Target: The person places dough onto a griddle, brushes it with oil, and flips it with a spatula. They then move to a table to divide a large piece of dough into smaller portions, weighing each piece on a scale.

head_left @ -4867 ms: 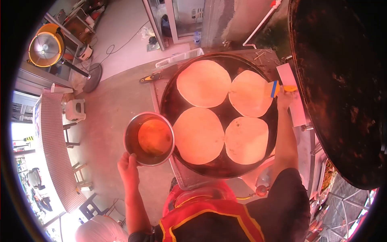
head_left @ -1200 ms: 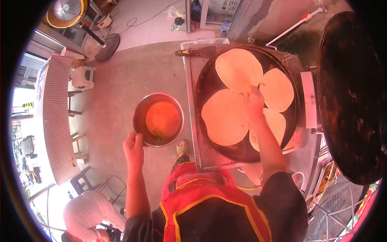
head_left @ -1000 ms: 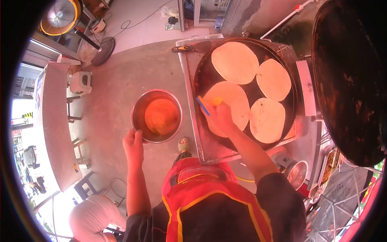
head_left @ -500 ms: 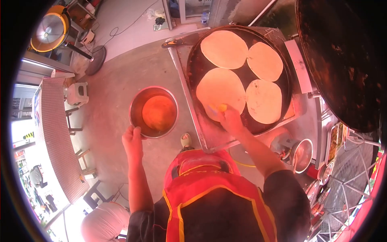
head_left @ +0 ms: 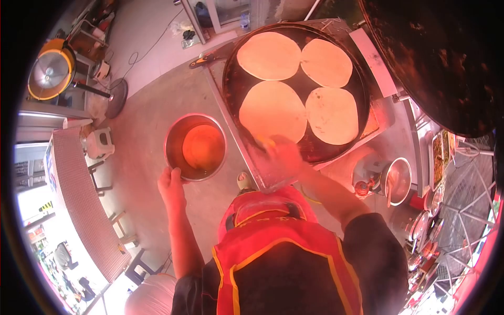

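My left hand (head_left: pixel 171 188) grips the rim of a round metal pot (head_left: pixel 176 144), which I hold left of the griddle. Orange-looking liquid (head_left: pixel 202 147) lies in it. My right hand (head_left: pixel 285 158), smeared by motion, is closed on a small yellow-handled tool (head_left: pixel 268 142) at the griddle's near left edge; the tool's working end is too blurred to name. On the dark round griddle (head_left: pixel 320 152) lie a large near flatbread (head_left: pixel 273 107), a far left flatbread (head_left: pixel 269 56), a far right flatbread (head_left: pixel 326 63) and a near right flatbread (head_left: pixel 332 115) with brown specks.
A big dark lid (head_left: pixel 436 68) stands raised at the upper right. An orange-and-black handle (head_left: pixel 202 60) sticks out past the griddle's left corner. Another metal pot (head_left: pixel 401 178) is at right. A checked table (head_left: pixel 86 194), a white stool (head_left: pixel 98 144) and a fan (head_left: pixel 51 73) are at left.
My right hand has drawn back from over the near flatbread toward the griddle's front edge. The view has shifted, and the griddle appears farther up and left. My left hand keeps hold of the pot.
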Available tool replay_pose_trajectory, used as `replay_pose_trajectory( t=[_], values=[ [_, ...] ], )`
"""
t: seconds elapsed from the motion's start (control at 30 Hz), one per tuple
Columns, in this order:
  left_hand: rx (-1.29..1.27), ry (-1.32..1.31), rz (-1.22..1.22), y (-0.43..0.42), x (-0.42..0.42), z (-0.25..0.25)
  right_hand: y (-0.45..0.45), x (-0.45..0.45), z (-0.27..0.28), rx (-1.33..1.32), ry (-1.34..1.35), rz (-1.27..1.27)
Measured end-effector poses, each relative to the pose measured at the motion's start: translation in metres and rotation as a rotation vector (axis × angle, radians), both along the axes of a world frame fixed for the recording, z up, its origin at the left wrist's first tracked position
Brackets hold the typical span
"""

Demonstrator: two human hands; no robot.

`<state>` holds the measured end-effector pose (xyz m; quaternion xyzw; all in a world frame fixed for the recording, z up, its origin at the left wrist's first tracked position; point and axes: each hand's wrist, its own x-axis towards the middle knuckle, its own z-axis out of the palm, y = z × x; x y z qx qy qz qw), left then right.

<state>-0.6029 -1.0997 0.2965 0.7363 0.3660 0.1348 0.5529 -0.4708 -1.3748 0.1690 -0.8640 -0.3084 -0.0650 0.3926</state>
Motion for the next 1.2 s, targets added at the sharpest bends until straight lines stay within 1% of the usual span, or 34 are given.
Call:
replay_pose_trajectory(
  t=[0.03, 0.07, 0.13, 0.17, 0.23, 0.27, 0.33, 0.37, 0.4, 0.47, 0.5, 0.53, 0.63, 0.7, 0.77, 0.8, 0.83, 0.87, 0.93, 0.97, 1.07, 1.13, 1.17, 1.2],
  values=[
    [0.007, 0.041, 0.014, -0.004, 0.002, 0.006, 0.011, -0.008, 0.037, 0.072, 0.182, -0.021],
    [0.015, 0.083, 0.023, -0.007, 0.004, 0.009, 0.005, -0.004, 0.036, 0.010, 0.307, -0.140],
    [0.035, 0.076, 0.001, -0.007, 0.004, 0.003, -0.014, 0.027, 0.030, -0.105, 0.553, -0.373],
    [0.046, 0.070, -0.003, -0.006, 0.004, 0.000, -0.036, 0.049, 0.005, -0.155, 0.185, -0.378],
    [-0.057, 0.021, 0.026, -0.008, 0.003, -0.002, -0.072, 0.091, 0.000, 0.054, 0.400, -0.604],
    [-0.108, -0.006, 0.043, -0.009, 0.005, -0.002, -0.093, 0.105, -0.009, 0.056, 0.231, -0.661],
    [-0.018, 0.036, 0.021, -0.013, 0.009, 0.003, -0.121, 0.119, 0.005, 0.135, 0.281, -0.795],
    [0.027, 0.060, 0.009, -0.016, 0.010, 0.005, -0.138, 0.121, -0.003, 0.246, 0.372, -0.815],
    [-0.027, 0.025, 0.010, -0.016, 0.008, 0.002, -0.158, 0.121, -0.018, 0.357, 0.465, -0.833],
    [-0.134, -0.055, 0.010, -0.011, 0.009, -0.009, -0.219, 0.128, -0.049, 0.109, 0.176, -0.914],
    [-0.141, -0.054, 0.013, -0.012, 0.012, -0.009, -0.253, 0.145, -0.066, 0.161, 0.059, -1.000],
    [-0.148, -0.043, 0.014, -0.012, 0.012, -0.009, -0.236, 0.132, 0.022, -0.123, 0.217, -1.001],
    [-0.144, -0.021, 0.023, -0.012, 0.016, -0.014, -0.261, 0.173, 0.013, -0.336, -0.079, -1.119],
    [-0.139, -0.012, 0.023, -0.018, 0.021, -0.016, -0.247, 0.190, 0.000, -0.539, 0.010, -0.857],
    [-0.133, -0.013, 0.010, -0.022, 0.027, -0.011, -0.209, 0.178, -0.006, -0.396, -0.199, -0.456],
    [-0.136, -0.017, 0.005, -0.023, 0.028, -0.012, -0.197, 0.177, -0.051, -0.418, -0.408, -0.343],
    [-0.139, -0.025, 0.000, -0.024, 0.030, -0.015, -0.169, 0.162, -0.024, -0.377, -0.292, -0.325],
    [-0.144, -0.033, -0.006, -0.024, 0.032, -0.016, -0.137, 0.142, 0.023, -0.336, -0.178, -0.306],
    [-0.071, -0.071, -0.004, -0.040, 0.041, -0.005, -0.103, 0.129, 0.079, -0.016, 0.071, -0.322],
    [-0.035, -0.093, 0.000, -0.046, 0.045, -0.001, -0.086, 0.125, 0.100, 0.123, 0.146, -0.307],
    [-0.006, 0.070, -0.092, -0.044, 0.052, -0.008, -0.031, 0.103, 0.156, 0.483, 0.384, -0.199],
    [0.011, 0.080, -0.101, -0.052, 0.058, -0.005, 0.004, 0.084, 0.210, 0.433, 0.501, -0.045],
    [0.018, 0.086, -0.102, -0.057, 0.061, -0.004, 0.021, 0.081, 0.200, 0.342, 0.539, 0.010],
    [0.076, 0.105, -0.126, -0.060, 0.062, -0.001, 0.033, 0.081, 0.186, 0.248, 0.579, 0.065]
  ],
)
